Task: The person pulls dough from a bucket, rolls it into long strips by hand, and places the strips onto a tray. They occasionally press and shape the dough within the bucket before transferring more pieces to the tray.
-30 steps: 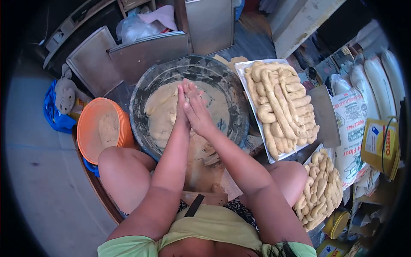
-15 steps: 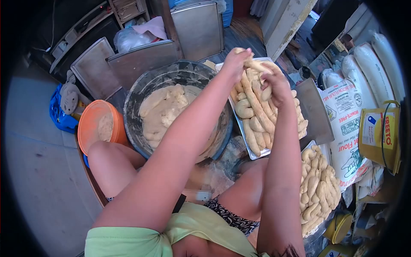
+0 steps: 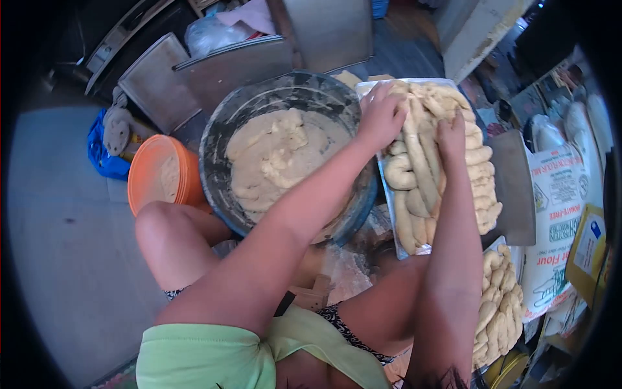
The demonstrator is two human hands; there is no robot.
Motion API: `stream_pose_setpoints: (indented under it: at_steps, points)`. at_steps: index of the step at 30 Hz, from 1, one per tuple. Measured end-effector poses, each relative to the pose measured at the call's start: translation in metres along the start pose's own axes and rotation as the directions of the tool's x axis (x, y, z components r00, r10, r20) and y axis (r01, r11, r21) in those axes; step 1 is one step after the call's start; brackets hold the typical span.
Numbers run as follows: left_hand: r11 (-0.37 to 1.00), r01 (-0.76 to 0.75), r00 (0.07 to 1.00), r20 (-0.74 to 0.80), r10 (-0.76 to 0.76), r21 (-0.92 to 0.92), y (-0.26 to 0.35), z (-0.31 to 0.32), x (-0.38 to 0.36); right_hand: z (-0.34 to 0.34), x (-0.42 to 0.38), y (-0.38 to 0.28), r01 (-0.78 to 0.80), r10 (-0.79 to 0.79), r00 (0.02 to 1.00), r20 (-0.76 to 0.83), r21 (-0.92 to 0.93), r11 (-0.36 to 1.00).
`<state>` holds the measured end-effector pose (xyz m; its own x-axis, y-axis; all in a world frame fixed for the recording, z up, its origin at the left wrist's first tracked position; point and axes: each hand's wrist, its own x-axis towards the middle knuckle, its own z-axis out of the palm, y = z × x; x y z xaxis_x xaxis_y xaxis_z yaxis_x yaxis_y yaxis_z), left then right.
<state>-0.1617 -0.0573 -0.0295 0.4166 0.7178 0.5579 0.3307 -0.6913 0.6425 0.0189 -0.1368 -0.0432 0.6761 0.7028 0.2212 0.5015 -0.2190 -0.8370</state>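
Note:
A metal tray (image 3: 387,188) full of pale dough ropes (image 3: 420,152) lies in front of me, to the right of a big black tub. My left hand (image 3: 383,117) is at the tray's far left corner, fingers bent around the end of a dough rope. Further right, my right hand (image 3: 451,137) is closed, its fingertips on a dough rope among the others. Its fingers partly hide what they grip. Wet, lumpy dough (image 3: 275,155) fills the bottom of the black tub (image 3: 217,136).
On the left stands an orange bucket (image 3: 188,170) with flour-like powder inside. A second load of dough ropes (image 3: 499,311) sits near my right knee. Flour sacks (image 3: 560,220) and a yellow container (image 3: 588,253) line the right. Metal sheets (image 3: 236,68) lean behind the tub.
Both hands have come down from above the tray, lowering the dough rope they held onto the other ropes. The view has shifted, so the scene sits differently in the picture.

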Motion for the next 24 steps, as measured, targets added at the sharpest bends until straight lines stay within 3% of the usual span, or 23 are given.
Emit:
stream_pose_setpoints:
  at_steps: [2, 4, 6, 7, 8, 9, 10, 11, 12, 14, 16, 17, 19, 20, 23, 24]
  points:
    - [0.990, 0.138, 0.988, -0.072, -0.140, -0.027, -0.035, -0.032, -0.056, 0.005, 0.002, -0.006, 0.100, -0.101, 0.992, 0.075, 0.020, 0.995]
    - [0.916, 0.398, 0.910, -0.108, -0.400, -0.044, -0.099, -0.060, -0.126, 0.000, -0.003, -0.025, 0.112, 0.050, 0.934, 0.353, -0.423, 0.899]
    - [0.806, 0.571, 0.818, -0.182, -0.545, 0.156, -0.172, -0.091, -0.196, -0.005, 0.001, -0.032, 0.208, 0.101, 0.888, 0.448, -0.588, 0.782]
    - [0.683, 0.689, 0.720, -0.116, -0.685, 0.243, -0.204, -0.113, -0.222, -0.002, -0.003, -0.030, 0.190, 0.098, 0.897, 0.430, -0.577, 0.794]
    - [0.504, 0.810, 0.554, -0.107, -0.826, 0.300, -0.217, -0.132, -0.233, 0.000, -0.004, -0.028, 0.173, 0.092, 0.908, 0.408, -0.567, 0.805]
    - [0.392, 0.863, 0.451, -0.139, -0.881, 0.317, -0.227, -0.150, -0.239, 0.004, -0.008, -0.035, 0.177, 0.095, 0.907, 0.411, -0.575, 0.799]
    - [0.274, 0.903, 0.342, -0.170, -0.924, 0.330, -0.238, -0.161, -0.245, 0.009, -0.013, -0.047, 0.165, 0.024, 0.953, 0.303, -0.583, 0.795]
    - [0.268, 0.908, 0.332, -0.162, -0.929, 0.324, -0.249, -0.164, -0.250, 0.013, -0.018, -0.059, 0.156, -0.050, 0.980, 0.192, -0.591, 0.792]
    - [0.265, 0.883, 0.343, -0.147, -0.928, 0.386, -0.265, -0.163, -0.258, 0.015, -0.018, -0.071, 0.163, -0.051, 0.979, 0.200, -0.600, 0.784]
    - [0.262, 0.857, 0.348, -0.126, -0.929, 0.443, -0.276, -0.161, -0.264, 0.018, -0.018, -0.100, 0.445, -0.360, 0.891, 0.275, -0.376, 0.813]
    - [0.563, 0.471, 0.671, 0.137, -0.728, 0.679, -0.269, -0.157, -0.253, 0.035, -0.041, -0.147, 0.502, -0.422, 0.859, 0.289, -0.315, 0.806]
    - [0.568, 0.478, 0.666, 0.145, -0.732, 0.671, -0.272, -0.153, -0.251, 0.045, -0.055, -0.164, 0.550, -0.445, 0.820, 0.361, -0.275, 0.789]
    - [0.701, 0.132, 0.739, 0.402, -0.541, 0.701, -0.285, -0.147, -0.247, 0.069, -0.079, -0.186, 0.633, -0.458, 0.716, 0.526, -0.215, 0.744]
    - [0.706, 0.144, 0.734, 0.403, -0.546, 0.694, -0.291, -0.143, -0.249, 0.080, -0.090, -0.193, 0.671, -0.442, 0.650, 0.618, -0.194, 0.716]
    - [0.701, 0.206, 0.748, 0.352, -0.562, 0.683, -0.302, -0.128, -0.261, 0.121, -0.113, -0.181, 0.677, -0.414, 0.598, 0.686, -0.157, 0.719]
    - [0.676, 0.248, 0.719, 0.336, -0.609, 0.694, -0.298, -0.125, -0.262, 0.132, -0.118, -0.177, 0.602, -0.334, 0.582, 0.741, -0.117, 0.790]
